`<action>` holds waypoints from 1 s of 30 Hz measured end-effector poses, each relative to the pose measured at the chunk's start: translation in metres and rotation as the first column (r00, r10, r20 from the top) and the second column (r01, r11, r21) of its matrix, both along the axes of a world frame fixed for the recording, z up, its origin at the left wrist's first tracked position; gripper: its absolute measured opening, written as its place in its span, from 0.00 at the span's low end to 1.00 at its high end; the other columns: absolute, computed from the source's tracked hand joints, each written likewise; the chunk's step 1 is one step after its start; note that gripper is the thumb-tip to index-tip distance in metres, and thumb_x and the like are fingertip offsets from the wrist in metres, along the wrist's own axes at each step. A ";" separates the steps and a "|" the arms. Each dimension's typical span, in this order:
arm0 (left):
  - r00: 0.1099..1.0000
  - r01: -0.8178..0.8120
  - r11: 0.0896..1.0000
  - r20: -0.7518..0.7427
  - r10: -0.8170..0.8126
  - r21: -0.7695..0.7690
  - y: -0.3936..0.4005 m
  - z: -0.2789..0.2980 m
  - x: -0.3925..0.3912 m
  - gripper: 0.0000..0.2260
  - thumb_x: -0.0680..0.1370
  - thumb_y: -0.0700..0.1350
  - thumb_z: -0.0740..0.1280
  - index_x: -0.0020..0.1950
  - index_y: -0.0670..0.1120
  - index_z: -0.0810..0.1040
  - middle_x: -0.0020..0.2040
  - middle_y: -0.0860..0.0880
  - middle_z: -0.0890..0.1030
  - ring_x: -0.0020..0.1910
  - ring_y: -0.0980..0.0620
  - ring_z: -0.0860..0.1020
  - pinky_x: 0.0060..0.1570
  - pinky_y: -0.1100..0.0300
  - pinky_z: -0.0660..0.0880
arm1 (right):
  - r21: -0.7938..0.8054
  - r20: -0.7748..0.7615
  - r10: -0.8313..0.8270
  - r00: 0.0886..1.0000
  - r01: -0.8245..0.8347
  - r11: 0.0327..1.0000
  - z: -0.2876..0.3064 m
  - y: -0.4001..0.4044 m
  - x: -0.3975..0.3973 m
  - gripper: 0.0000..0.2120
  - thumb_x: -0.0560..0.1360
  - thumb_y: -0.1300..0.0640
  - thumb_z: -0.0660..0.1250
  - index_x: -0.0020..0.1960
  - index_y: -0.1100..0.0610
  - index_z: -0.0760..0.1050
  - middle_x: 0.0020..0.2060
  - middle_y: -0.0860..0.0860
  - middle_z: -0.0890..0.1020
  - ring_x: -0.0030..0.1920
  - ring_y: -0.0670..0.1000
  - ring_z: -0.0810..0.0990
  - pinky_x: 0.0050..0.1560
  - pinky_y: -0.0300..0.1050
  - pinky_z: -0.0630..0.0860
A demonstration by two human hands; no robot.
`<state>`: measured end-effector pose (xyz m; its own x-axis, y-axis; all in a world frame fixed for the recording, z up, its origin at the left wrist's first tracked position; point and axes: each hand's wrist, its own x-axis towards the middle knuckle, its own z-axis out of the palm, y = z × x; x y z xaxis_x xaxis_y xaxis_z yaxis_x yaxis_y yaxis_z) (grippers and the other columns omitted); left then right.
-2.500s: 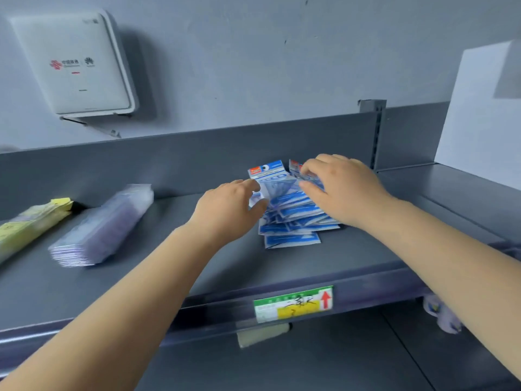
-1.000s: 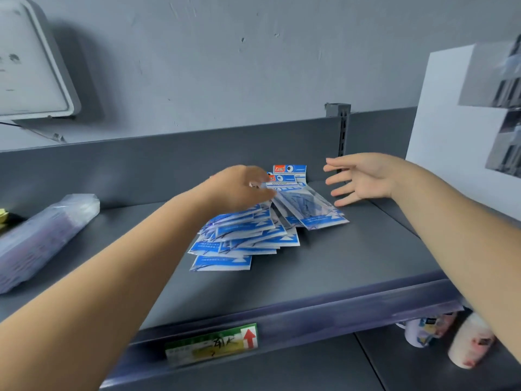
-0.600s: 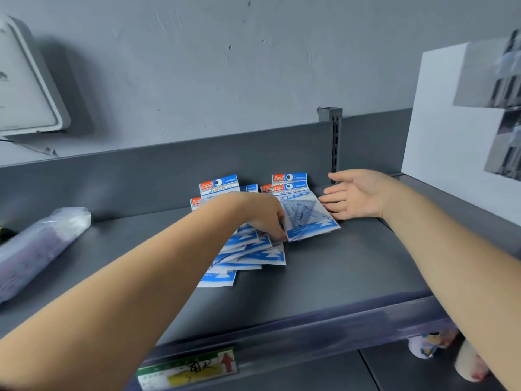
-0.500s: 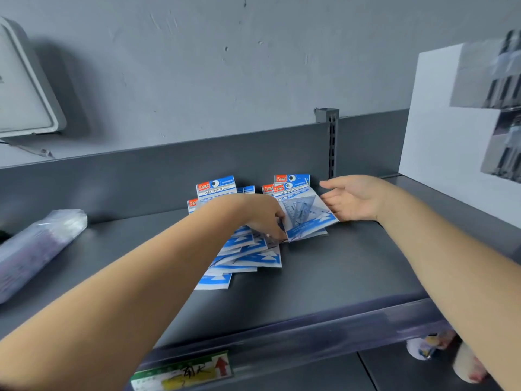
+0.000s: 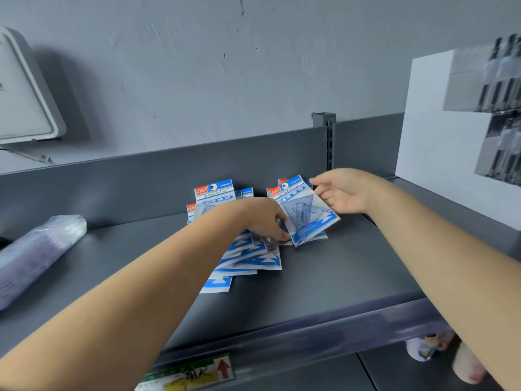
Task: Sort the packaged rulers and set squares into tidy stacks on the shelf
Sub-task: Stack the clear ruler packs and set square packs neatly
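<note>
Blue-and-white set-square packets lie fanned out in a loose pile (image 5: 248, 259) on the grey shelf (image 5: 324, 277). My left hand (image 5: 263, 220) reaches over the pile, and its fingertips pinch the lower left edge of one tilted set-square packet (image 5: 306, 214). My right hand (image 5: 345, 194) cups that packet from the right, thumb on its top corner. A few more packets lie under it as a small stack (image 5: 321, 237). One packet (image 5: 215, 190) leans up against the shelf's back wall.
A clear-wrapped bundle (image 5: 39, 249) lies at the shelf's left end. A slotted upright post (image 5: 328, 142) stands behind my right hand, with a white board (image 5: 439, 142) further right. A price label (image 5: 191, 373) sits on the front rail. Bottles (image 5: 425, 349) stand on the shelf below.
My right hand went from lying flat and open beside the right stack to cupping the top packet. That packet now tilts up between both hands. The view shifted slightly.
</note>
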<state>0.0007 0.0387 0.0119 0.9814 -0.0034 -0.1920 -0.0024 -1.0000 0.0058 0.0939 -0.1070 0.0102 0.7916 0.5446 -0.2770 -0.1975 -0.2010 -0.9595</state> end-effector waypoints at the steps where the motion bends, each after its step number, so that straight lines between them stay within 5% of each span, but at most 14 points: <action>1: 1.000 0.012 1.000 0.000 -0.012 0.029 0.000 0.001 0.001 0.09 0.77 0.54 0.64 0.48 0.50 0.75 0.34 0.55 0.71 0.37 0.52 0.71 0.38 0.61 0.65 | 0.020 -0.036 -0.015 0.999 0.015 1.000 0.000 0.000 0.001 0.17 0.80 0.57 0.56 0.62 0.68 0.70 0.52 0.61 0.78 0.53 0.57 0.78 0.49 0.49 0.74; 4: 0.999 0.034 0.997 0.002 -0.034 0.075 0.000 0.001 0.003 0.11 0.77 0.55 0.63 0.55 0.50 0.76 0.34 0.55 0.70 0.38 0.52 0.70 0.44 0.60 0.65 | 0.076 -0.151 -0.058 0.987 0.070 0.995 -0.005 -0.004 0.009 0.24 0.80 0.55 0.55 0.70 0.71 0.60 0.66 0.64 0.70 0.64 0.60 0.72 0.56 0.55 0.70; 7: 0.999 0.045 0.993 0.008 -0.046 0.108 0.001 0.000 0.005 0.14 0.78 0.55 0.63 0.59 0.49 0.76 0.35 0.55 0.71 0.40 0.51 0.70 0.44 0.60 0.65 | 0.107 -0.171 -0.035 0.985 0.054 0.993 -0.013 -0.004 0.017 0.18 0.80 0.56 0.55 0.63 0.66 0.69 0.52 0.63 0.79 0.54 0.60 0.77 0.60 0.55 0.71; 11: 0.999 0.031 0.996 0.013 -0.032 0.085 0.003 0.000 0.005 0.20 0.78 0.55 0.63 0.68 0.50 0.73 0.45 0.52 0.75 0.45 0.51 0.72 0.46 0.60 0.67 | 0.006 -0.088 0.011 0.996 -0.010 1.000 -0.019 0.002 0.017 0.14 0.78 0.59 0.61 0.61 0.63 0.73 0.57 0.59 0.80 0.50 0.56 0.80 0.51 0.46 0.76; 13: 1.000 0.026 0.997 0.013 -0.027 0.069 0.003 0.000 0.005 0.22 0.78 0.55 0.63 0.70 0.50 0.70 0.48 0.51 0.76 0.46 0.51 0.72 0.47 0.60 0.67 | -0.044 -0.052 0.021 0.998 -0.023 0.999 -0.021 0.004 0.016 0.08 0.77 0.62 0.63 0.55 0.62 0.75 0.50 0.57 0.82 0.44 0.52 0.81 0.46 0.43 0.76; 19: 1.000 -0.001 0.999 -0.007 0.001 0.034 0.001 0.001 0.003 0.24 0.78 0.55 0.63 0.72 0.51 0.67 0.49 0.50 0.75 0.48 0.51 0.71 0.49 0.61 0.67 | -0.164 0.049 0.025 0.998 -0.016 0.986 -0.022 0.007 0.015 0.05 0.75 0.63 0.65 0.51 0.61 0.76 0.47 0.56 0.83 0.46 0.53 0.81 0.59 0.49 0.74; 22: 1.000 -0.017 0.999 0.003 0.017 0.043 -0.002 0.002 0.000 0.22 0.78 0.55 0.63 0.70 0.48 0.69 0.48 0.50 0.74 0.48 0.50 0.72 0.47 0.60 0.66 | -0.177 0.143 0.017 0.990 0.009 0.984 -0.020 0.008 0.011 0.05 0.76 0.64 0.64 0.50 0.60 0.76 0.43 0.55 0.82 0.41 0.52 0.81 0.46 0.43 0.77; 26: 0.988 -0.054 0.991 0.134 0.071 -0.123 -0.001 0.010 -0.004 0.22 0.77 0.51 0.65 0.70 0.51 0.68 0.67 0.49 0.74 0.62 0.48 0.74 0.56 0.59 0.69 | -0.171 0.188 -0.005 0.982 0.037 0.985 -0.014 0.005 0.007 0.04 0.76 0.67 0.63 0.48 0.63 0.76 0.42 0.58 0.81 0.39 0.55 0.81 0.42 0.46 0.78; 30: 0.933 -0.049 0.957 0.329 0.145 -0.284 0.020 0.032 -0.024 0.25 0.77 0.45 0.66 0.74 0.51 0.65 0.70 0.50 0.72 0.67 0.50 0.71 0.61 0.64 0.65 | -0.104 0.274 -0.106 0.956 0.139 0.985 0.002 0.003 0.001 0.06 0.74 0.68 0.64 0.50 0.67 0.77 0.46 0.62 0.81 0.46 0.60 0.81 0.53 0.56 0.77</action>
